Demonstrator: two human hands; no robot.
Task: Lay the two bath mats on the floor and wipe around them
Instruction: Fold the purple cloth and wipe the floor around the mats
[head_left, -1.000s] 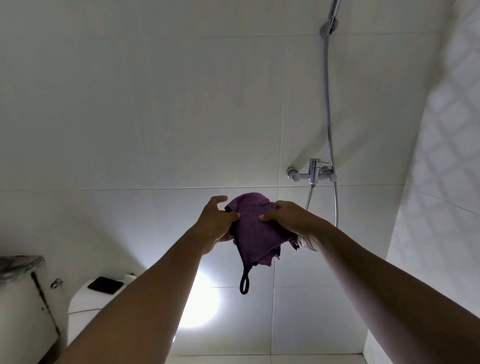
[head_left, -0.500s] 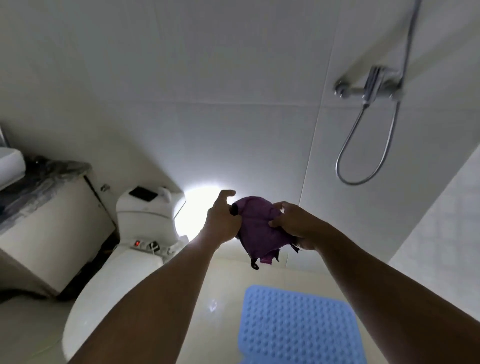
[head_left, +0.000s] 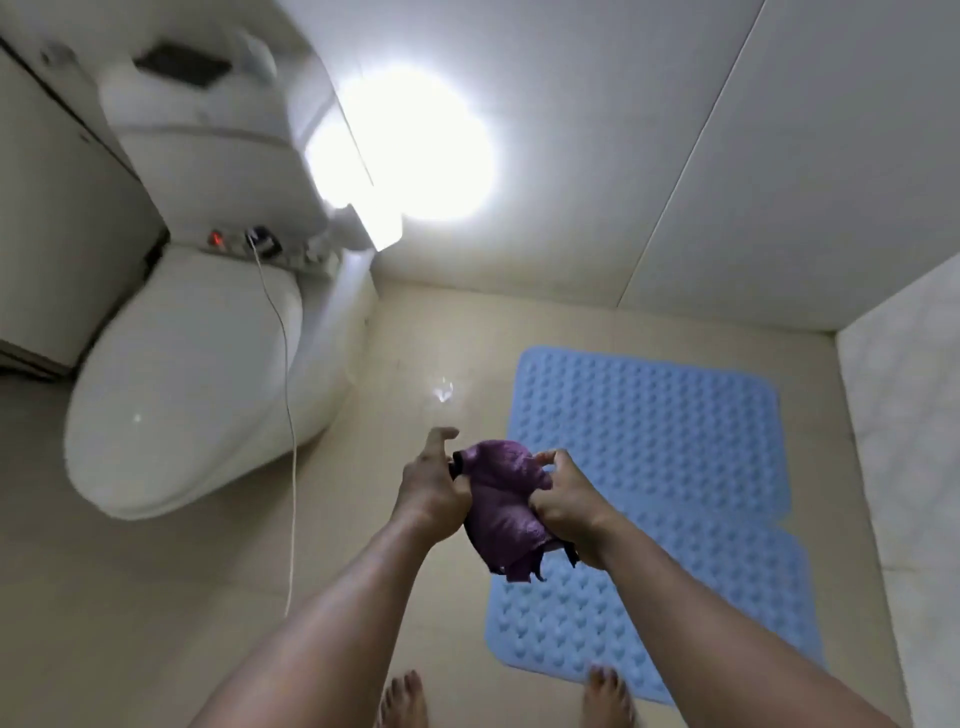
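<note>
Gripping the bunched purple cloth (head_left: 501, 499) between them, left hand (head_left: 428, 488) and right hand (head_left: 563, 506) curl their fingers tight.

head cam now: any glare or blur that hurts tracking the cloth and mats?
Head view: blown-out glare on the wall beside the toilet, whose tank is motion-smeared; small glint on the floor. Wide-angle bends the tile lines. Cloth, both hands and mats read clearly.

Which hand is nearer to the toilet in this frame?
Left. The left hand grips the purple cloth on the side facing the toilet, clear of its bowl. The right hand holds the cloth's other side, above the blue mats.
</note>
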